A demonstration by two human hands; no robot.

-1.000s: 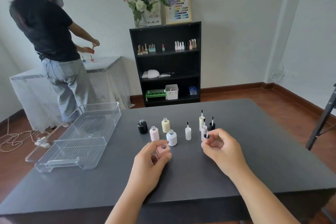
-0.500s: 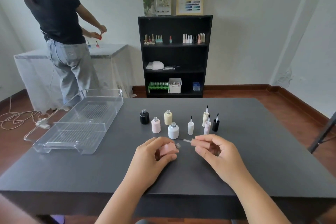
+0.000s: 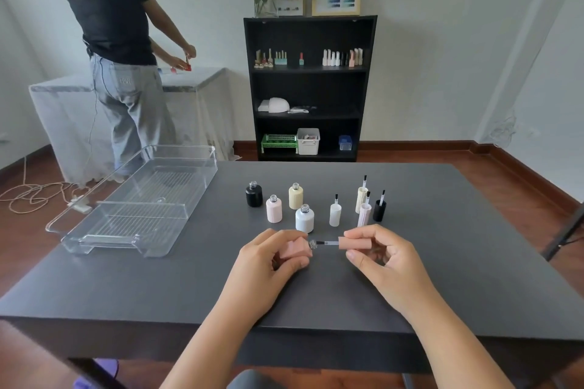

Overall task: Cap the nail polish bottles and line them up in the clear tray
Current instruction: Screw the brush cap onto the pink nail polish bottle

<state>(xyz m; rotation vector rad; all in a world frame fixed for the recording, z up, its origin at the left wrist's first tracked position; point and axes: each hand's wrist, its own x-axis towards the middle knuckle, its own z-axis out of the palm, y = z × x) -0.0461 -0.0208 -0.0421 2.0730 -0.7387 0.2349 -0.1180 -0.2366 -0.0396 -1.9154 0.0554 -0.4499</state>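
My left hand (image 3: 271, 257) grips the pink bottle (image 3: 295, 249) on its side, neck toward three o'clock. My right hand (image 3: 377, 251) pinches its pink cap (image 3: 353, 242), brush tip at the neck. Nothing's capped yet; four open bottles wait at twelve o'clock, the clear tray (image 3: 139, 199) at ten holds none.
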